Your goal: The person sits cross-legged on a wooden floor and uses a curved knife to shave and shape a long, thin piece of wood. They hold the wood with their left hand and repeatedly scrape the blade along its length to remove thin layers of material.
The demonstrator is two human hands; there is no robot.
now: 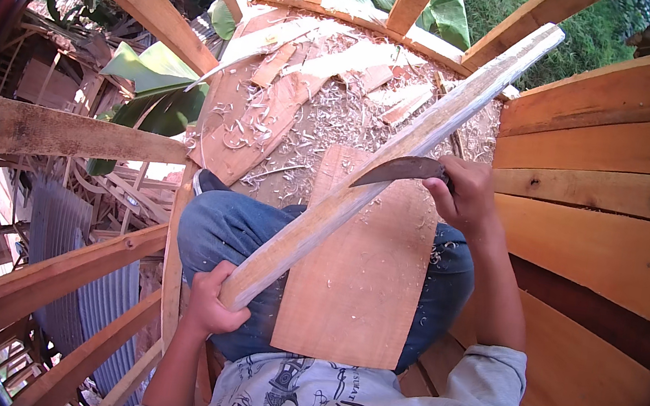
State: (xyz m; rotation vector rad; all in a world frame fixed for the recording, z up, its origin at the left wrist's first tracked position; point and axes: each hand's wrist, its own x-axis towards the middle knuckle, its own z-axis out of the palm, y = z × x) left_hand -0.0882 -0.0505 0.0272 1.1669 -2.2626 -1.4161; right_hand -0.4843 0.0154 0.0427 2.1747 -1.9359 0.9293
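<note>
Evidently you're at the shaving step: the long, pale wooden pole (417, 140) slants across your lap, over a flat wooden board (356, 281), its far end toward the upper right. Your left hand (217, 301) wraps its near end; your right hand (467, 195) — well apart from the left — grips a curved-blade knife (407, 168) lying across the pole's middle. Whether the edge bites, I can't tell. The next stroke probably calls for a firm left hold and a shallow blade angle — clear of your jeans (216, 221). Beyond, wood shavings (345, 111) litter the floor near the plank wall (597, 191).
</note>
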